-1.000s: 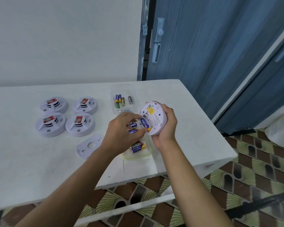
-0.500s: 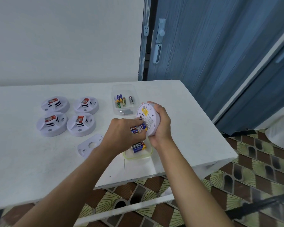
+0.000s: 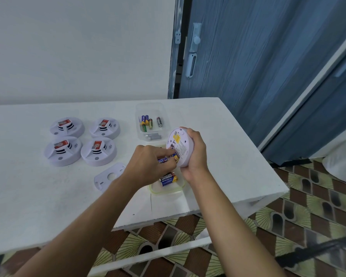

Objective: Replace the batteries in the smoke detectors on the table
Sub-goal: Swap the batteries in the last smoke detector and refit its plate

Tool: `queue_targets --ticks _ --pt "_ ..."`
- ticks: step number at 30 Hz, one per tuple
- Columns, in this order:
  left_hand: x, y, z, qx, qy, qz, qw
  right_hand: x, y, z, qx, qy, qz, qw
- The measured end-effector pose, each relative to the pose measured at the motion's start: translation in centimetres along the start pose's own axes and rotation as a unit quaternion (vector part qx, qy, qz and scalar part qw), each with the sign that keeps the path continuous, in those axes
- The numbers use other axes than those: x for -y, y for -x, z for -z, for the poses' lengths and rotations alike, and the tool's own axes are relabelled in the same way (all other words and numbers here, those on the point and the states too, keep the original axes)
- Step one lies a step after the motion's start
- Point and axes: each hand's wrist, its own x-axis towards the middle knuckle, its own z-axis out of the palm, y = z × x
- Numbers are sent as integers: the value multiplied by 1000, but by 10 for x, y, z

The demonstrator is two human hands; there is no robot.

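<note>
My right hand (image 3: 196,154) grips a round white smoke detector (image 3: 179,145), tilted on edge with its open back facing left. My left hand (image 3: 148,164) pinches blue batteries (image 3: 164,160) at the detector's battery bay; a gold battery end shows beside my fingertips. Below my hands a clear container (image 3: 166,188) holds blue Eveready batteries (image 3: 168,179). Several more white detectors (image 3: 82,140) with red labels sit in a block at the left of the white table (image 3: 38,196).
A clear tub (image 3: 151,121) of loose batteries stands behind my hands. A white mounting plate (image 3: 110,176) lies left of my left hand. The table's right edge and front edge are close, with patterned floor below. A blue door stands behind.
My right hand has tilted the detector more on edge and a little left. My left hand has stayed at the battery bay with the batteries.
</note>
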Motion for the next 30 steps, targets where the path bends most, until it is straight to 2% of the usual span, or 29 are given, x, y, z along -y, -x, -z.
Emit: queue_targets --ticks 5,8,13,16,19,23,26,30 --pt "-2 3 -4 30 23 -8 999 -4 -6 4 -61 9 40 997" --pt "1 1 -7 46 113 58 991 -7 -9 4 -79 15 50 995" --pt "8 -6 -5 40 251 165 953 -8 -14 7 -96 11 60 993" --pt "21 -15 -3 -19 295 210 932 -5 -15 8 -101 6 56 993" --pt "39 -28 -4 -77 176 201 961 -3 -18 13 -101 -5 46 994" --pt "53 -37 -9 -52 -11 138 989 -2 -19 14 -98 -10 41 994" --pt "63 -40 -18 -35 -57 89 994 -1 -21 14 -95 -12 38 995" --pt "69 -42 -24 -31 -82 69 994 1 -25 13 -86 -11 38 995"
